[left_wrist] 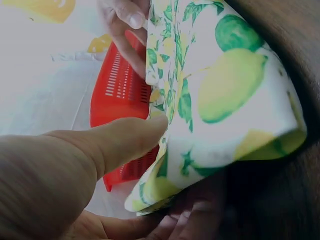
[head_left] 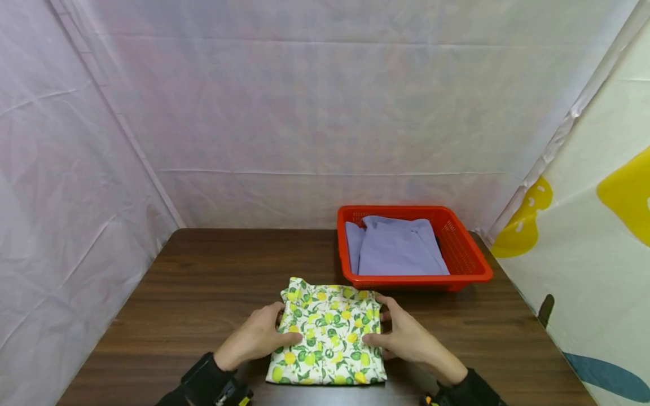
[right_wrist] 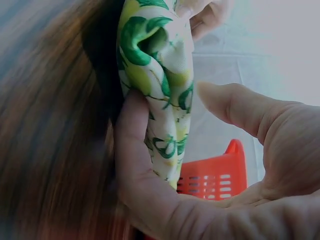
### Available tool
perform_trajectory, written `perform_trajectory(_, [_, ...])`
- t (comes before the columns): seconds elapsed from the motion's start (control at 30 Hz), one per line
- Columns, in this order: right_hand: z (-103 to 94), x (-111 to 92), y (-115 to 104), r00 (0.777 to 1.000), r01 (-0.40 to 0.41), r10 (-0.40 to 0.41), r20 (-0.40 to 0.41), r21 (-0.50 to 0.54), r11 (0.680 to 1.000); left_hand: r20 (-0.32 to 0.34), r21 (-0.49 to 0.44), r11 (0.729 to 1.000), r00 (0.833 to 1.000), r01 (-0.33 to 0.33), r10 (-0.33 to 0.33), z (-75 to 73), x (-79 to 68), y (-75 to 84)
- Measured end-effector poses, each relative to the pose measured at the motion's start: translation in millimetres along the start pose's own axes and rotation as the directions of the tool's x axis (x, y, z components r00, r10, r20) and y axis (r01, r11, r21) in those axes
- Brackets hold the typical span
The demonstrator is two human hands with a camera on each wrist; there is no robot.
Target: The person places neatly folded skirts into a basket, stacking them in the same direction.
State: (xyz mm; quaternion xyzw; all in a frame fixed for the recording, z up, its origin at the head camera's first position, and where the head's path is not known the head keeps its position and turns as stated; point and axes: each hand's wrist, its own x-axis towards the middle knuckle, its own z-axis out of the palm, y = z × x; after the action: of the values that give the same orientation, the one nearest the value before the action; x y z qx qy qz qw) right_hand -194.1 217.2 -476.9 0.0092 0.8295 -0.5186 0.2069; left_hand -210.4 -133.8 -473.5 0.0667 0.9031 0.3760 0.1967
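A folded lemon-print cloth (head_left: 330, 332), white with yellow fruit and green leaves, lies near the table's front edge. My left hand (head_left: 264, 332) grips its left side, thumb on top; in the left wrist view the thumb (left_wrist: 125, 140) presses the cloth and the other fingers go under its edge. On the opposite side, my right hand (head_left: 401, 332) holds the right edge. The right wrist view shows its fingers (right_wrist: 132, 130) curled against the layered fold, with the thumb (right_wrist: 235, 102) over the top face. The cloth's underside is hidden.
Behind the cloth and to the right, a red plastic basket (head_left: 464, 254) stands on the dark wooden table (head_left: 213, 276). Folded lavender fabric (head_left: 401, 248) lies inside it. White sheeting (head_left: 315, 113) hangs behind the table and along both sides.
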Motion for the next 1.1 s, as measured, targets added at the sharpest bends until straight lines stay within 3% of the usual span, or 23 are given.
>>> perform_trajectory(0.1, [1.3, 1.5, 0.1, 0.998, 0.053, -0.051, 0.034, -0.044, 0.998, 0.009, 0.017, 1.000, 1.000, 0.003, -0.003, 0.8, 1.3, 1.9])
perform_trajectory(0.23, [4.0, 4.2, -0.3, 0.985, 0.162, -0.152, 0.087, -0.123, 0.979, 0.046, -0.035, 0.999, 0.999, -0.007, 0.009, 0.1, 2.2, 1.4])
perform_trajectory(0.47, [10.9, 11.7, -0.5, 0.935, 0.338, -0.311, 0.173, -0.163, 0.927, 0.095, -0.115, 0.992, 0.994, -0.052, 0.063, -2.0, 2.4, -2.8])
perform_trajectory(0.77, [18.1, 13.3, -2.6, 0.914, 0.400, -0.368, 0.170, -0.243, 0.883, 0.106, -0.132, 0.991, 0.993, -0.034, 0.048, -4.9, 1.5, -6.9])
perform_trajectory(0.97, [23.4, 15.8, -13.2, 0.893, 0.450, -0.414, 0.175, -0.337, 0.827, 0.089, -0.125, 0.992, 0.996, -0.018, 0.029, -11.0, -2.5, -8.6])
perform_trajectory(1.1, [29.0, 17.8, -24.2, 0.864, 0.503, -0.471, 0.180, -0.364, 0.784, 0.097, -0.070, 0.997, 0.995, -0.026, 0.033, -18.9, -5.1, -12.4])
